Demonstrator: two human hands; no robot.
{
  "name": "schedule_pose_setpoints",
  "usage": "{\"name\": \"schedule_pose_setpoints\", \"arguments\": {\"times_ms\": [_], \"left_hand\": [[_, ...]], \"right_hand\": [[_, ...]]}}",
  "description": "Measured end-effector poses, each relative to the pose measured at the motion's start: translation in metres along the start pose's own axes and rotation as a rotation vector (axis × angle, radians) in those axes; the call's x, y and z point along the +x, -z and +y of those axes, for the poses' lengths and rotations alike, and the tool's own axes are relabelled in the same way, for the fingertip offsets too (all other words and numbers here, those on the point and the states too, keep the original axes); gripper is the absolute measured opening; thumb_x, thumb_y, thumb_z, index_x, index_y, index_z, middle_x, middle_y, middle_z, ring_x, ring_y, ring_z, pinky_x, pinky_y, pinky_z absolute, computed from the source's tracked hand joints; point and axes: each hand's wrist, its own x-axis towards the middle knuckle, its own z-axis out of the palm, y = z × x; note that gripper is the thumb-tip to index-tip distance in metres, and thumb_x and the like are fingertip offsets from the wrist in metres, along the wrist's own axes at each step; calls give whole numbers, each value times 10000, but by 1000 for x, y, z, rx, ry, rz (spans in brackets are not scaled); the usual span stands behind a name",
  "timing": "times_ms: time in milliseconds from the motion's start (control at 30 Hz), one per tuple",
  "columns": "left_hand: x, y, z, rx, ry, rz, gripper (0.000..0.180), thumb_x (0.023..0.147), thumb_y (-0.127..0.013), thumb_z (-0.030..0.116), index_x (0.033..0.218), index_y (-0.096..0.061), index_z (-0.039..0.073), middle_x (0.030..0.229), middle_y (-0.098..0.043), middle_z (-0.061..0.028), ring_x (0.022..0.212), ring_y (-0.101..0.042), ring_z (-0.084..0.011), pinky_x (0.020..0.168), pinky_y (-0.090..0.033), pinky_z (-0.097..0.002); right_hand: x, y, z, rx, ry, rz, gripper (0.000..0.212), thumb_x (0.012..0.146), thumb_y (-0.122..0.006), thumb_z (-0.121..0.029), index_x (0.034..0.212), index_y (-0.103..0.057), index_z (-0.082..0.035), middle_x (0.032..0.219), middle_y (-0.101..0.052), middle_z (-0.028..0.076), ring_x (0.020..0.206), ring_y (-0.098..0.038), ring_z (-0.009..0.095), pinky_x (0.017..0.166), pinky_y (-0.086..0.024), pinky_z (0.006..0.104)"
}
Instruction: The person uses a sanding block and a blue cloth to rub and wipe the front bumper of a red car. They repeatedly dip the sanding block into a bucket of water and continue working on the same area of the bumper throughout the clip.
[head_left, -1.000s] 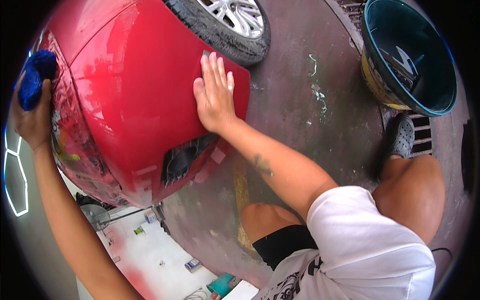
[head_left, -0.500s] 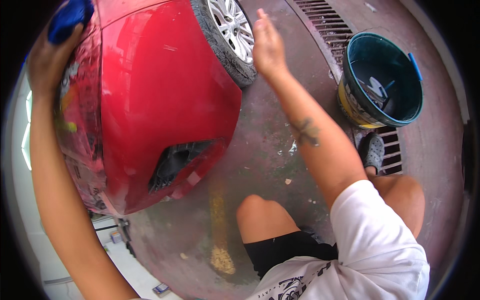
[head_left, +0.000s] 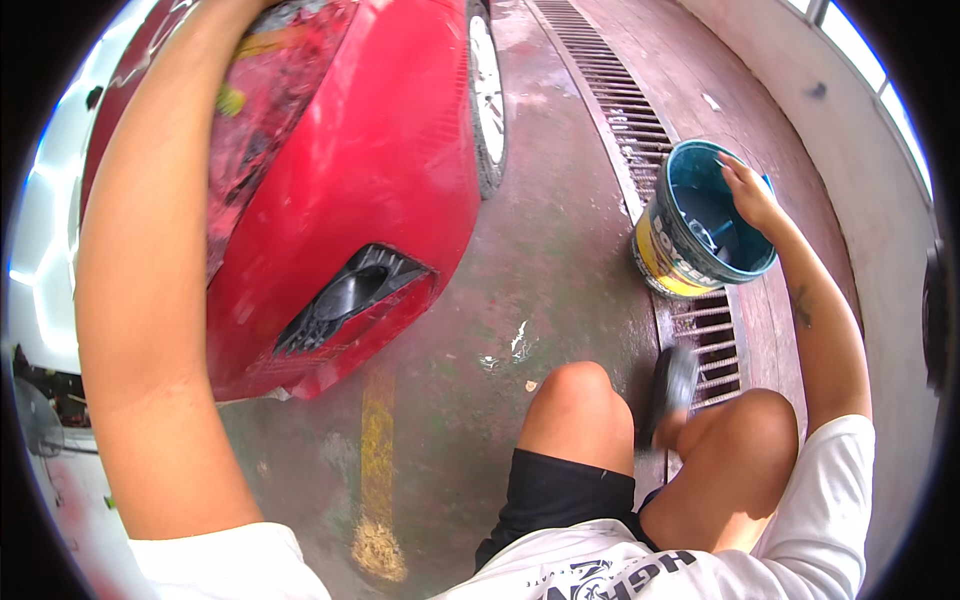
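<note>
My right hand [head_left: 750, 196] is at the right rim of a dark teal bucket [head_left: 652, 240] with a yellow label. Its fingers are stretched out over the bucket's opening, and I cannot tell whether they touch the rim. Inside the bucket lie dark liquid and some pale objects too unclear to name. My left arm [head_left: 150, 300] reaches up across the front of a red car [head_left: 400, 170]. The left hand is almost wholly cut off by the top edge, so its fingers and anything in them are hidden. Clear plastic film [head_left: 262, 140] covers part of the car's front.
The car's front wheel [head_left: 487, 100] stands beyond the bumper's dark fog-lamp recess [head_left: 350, 295]. A metal floor grate [head_left: 610, 90] runs past the bucket along a pale wall [head_left: 790, 80]. A worn yellow line [head_left: 376, 440] marks the floor near my knees.
My right hand has moved from beside the wheel to the bucket. The left hand, earlier on a blue cloth against the car, has gone almost out of view. The view has shifted.
</note>
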Motion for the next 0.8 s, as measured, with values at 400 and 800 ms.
{"name": "schedule_pose_setpoints", "arguments": {"times_ms": [400,800], "left_hand": [[-2,-8,-20,-73,-15,19,413,835,-785,304,1203,-667,157,1191,-704,-118,1123,-722,-368,949,-604,-499],[9,0,-6,-19,-64,-11,570,660,-875,268,1183,-684,147,1210,-702,-119,1128,-696,-378,992,-580,-494]], "right_hand": [[16,-128,-17,-12,-312,-149,618,1087,-606,-431,1387,-617,109,1290,-726,310,1259,-693,456,1059,-551,522],[-142,-18,49,-79,203,-621,372,974,-769,-210,1252,-640,1,986,-732,311,995,-709,524,843,-535,591]]}}
